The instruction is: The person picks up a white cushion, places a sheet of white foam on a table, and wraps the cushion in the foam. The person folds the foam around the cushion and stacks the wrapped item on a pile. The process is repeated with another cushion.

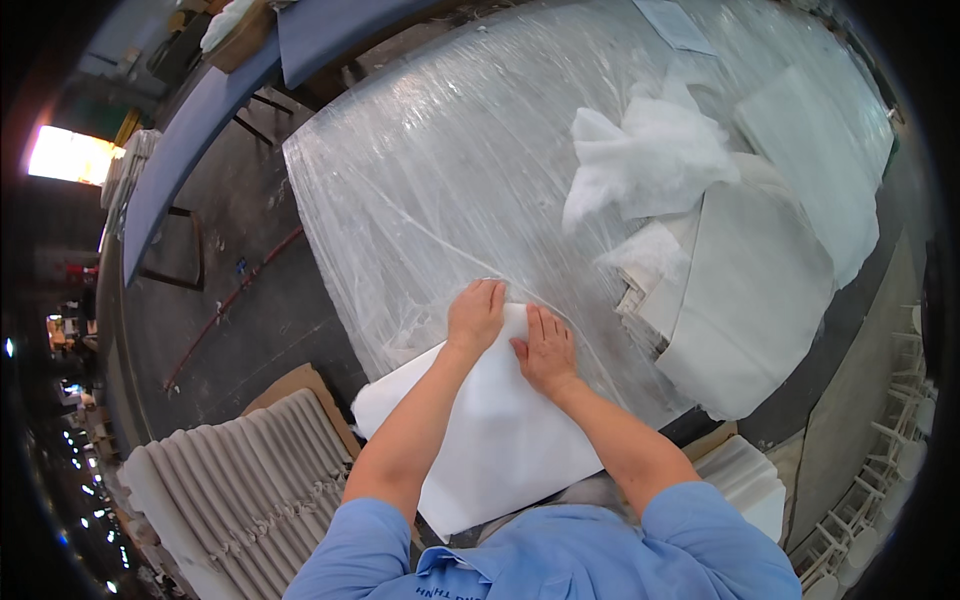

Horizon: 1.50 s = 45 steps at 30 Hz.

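A white, smooth-faced padded panel [515,440] lies tilted against my front, its far end resting on the plastic-wrapped surface. My left hand [476,318] is closed at the panel's far edge, fingers together and bent over it. Beside it, my right hand [548,350] lies on the panel's far right edge with fingers stretched out and thumb apart, pointing toward the left hand. A narrow strip of white shows between the two hands. What lies under the fingertips is hidden.
Clear plastic film covers the wide work surface [430,190]. To the right lie white fluffy wadding [650,150] and large grey-white sheets [750,290]. Grey rolled-edge cushions [240,480] are stacked at lower left. A blue padded bench [190,160] stands far left; white chair-like frames [880,480] line the right.
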{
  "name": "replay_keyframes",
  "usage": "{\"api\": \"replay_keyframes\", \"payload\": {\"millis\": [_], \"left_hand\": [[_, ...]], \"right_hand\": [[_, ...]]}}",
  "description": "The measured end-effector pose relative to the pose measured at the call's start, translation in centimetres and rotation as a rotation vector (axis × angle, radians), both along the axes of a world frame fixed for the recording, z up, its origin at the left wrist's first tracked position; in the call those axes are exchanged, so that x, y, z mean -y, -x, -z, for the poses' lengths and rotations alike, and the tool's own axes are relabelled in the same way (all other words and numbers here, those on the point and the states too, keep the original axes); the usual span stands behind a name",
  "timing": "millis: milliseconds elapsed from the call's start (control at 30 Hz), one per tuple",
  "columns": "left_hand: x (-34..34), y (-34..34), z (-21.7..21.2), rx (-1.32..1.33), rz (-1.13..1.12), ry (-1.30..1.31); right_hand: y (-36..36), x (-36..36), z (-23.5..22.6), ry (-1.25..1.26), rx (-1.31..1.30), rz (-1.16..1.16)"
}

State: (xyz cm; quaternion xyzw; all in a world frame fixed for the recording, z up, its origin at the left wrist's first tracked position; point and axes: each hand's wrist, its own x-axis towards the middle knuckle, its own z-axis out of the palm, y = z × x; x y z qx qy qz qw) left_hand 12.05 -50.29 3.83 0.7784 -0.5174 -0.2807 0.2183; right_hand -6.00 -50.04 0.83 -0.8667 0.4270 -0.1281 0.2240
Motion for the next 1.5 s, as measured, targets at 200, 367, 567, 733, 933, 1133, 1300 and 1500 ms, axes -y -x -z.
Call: {"api": "replay_keyframes", "payload": {"millis": [200, 367, 567, 733, 933, 1133, 1300, 1500], "left_hand": [[-3.3, 2.8, 1.6, 0.198, 0.14, 0.101], [-2.7, 2.5, 1.1, 0.254, 0.138, -0.014], [-4.0, 2.5, 0.7, 0.317, 0.116, -0.046], [-4.2, 5.7, -0.4, 0.3, 0.097, 0.111], [-5.5, 7.5, 0.2, 0.381, 0.229, -0.051], [-6.4, 7.4, -0.8, 0.466, 0.203, -0.107], [-8.4, 11.0, -5.1, 0.45, 0.041, -0.095], [-20.2, 21.4, -7.1, 0.071, 0.055, 0.078]], "right_hand": [[-0.3, 0.1, -0.3, -0.01, 0.0, -0.016], [0.1, 0.1, -0.1, 0.006, -0.011, 0.01], [-0.1, 0.1, -0.3, -0.027, 0.013, 0.016], [0.3, 0.1, -0.8, -0.098, -0.053, 0.028], [4.1, 0.1, -1.6, -0.231, 0.145, 0.046], [19.6, -6.3, -6.4, -0.209, 0.334, 0.179], [36.3, -19.3, -8.0, -0.405, 0.122, 0.593], [47.8, -39.9, -4.9, -0.574, -0.11, 0.991]]}}
